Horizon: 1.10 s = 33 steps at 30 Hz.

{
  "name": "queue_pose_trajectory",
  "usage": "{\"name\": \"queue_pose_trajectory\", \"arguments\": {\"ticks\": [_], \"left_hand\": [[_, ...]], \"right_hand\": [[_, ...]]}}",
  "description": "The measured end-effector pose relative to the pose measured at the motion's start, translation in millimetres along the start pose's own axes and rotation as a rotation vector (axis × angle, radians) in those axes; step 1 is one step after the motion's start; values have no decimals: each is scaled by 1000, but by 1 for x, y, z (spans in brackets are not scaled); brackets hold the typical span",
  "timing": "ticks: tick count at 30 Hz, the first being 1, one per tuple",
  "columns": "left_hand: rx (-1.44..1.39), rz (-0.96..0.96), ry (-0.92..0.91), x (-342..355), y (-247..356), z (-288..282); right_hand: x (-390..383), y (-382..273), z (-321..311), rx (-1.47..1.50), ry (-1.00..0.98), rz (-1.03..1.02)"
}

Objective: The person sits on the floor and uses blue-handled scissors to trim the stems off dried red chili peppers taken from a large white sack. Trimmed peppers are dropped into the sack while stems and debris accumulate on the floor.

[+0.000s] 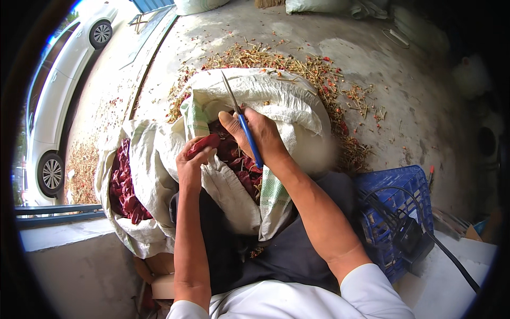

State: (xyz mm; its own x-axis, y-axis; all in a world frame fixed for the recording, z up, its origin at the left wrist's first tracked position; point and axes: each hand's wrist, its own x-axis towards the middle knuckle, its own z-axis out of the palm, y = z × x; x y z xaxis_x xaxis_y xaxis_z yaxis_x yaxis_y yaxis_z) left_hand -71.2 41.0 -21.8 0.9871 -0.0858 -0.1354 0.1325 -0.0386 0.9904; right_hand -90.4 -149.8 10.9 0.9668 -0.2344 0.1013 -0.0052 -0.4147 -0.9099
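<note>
My left hand (192, 159) pinches a dried red chili (205, 142) over the open woven white sack (292, 101) between my legs. My right hand (253, 135) grips a blue-handled tool (245, 130), apparently scissors seen edge-on, with narrow metal blades pointing up and away from me. More dark red chilies (249, 178) lie inside this sack, partly hidden by my hands. A second white sack (149, 234) at the left holds a heap of dried chilies (125, 186).
Stems and red bits (348, 93) are strewn on the concrete floor (393, 106). A blue plastic crate (388, 181) with black cables and a black device (411, 236) is at my right. A white car (58, 106) stands at left, beyond a low ledge (64, 234).
</note>
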Motion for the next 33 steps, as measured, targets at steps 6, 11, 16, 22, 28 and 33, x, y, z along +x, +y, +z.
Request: {"name": "queue_pose_trajectory", "arguments": {"ticks": [6,11,16,22,28,33], "left_hand": [[-396,123,75,-10,-20,-15],[61,266,17,-30,-20,-2],[-177,67,-371,-38,14,-4],[-169,-99,-290,-33,32,-8],[-29,-19,-89,-20,34,-5],[-85,168,107,-5,20,-16]], "right_hand": [[-4,7,26,202,-115,83],[-11,1,25,609,-340,225],[-4,15,20,469,-189,20],[-13,-14,8,242,-306,-162],[-16,-5,15,108,-177,-170],[-21,-13,4,-155,-174,-188]]}}
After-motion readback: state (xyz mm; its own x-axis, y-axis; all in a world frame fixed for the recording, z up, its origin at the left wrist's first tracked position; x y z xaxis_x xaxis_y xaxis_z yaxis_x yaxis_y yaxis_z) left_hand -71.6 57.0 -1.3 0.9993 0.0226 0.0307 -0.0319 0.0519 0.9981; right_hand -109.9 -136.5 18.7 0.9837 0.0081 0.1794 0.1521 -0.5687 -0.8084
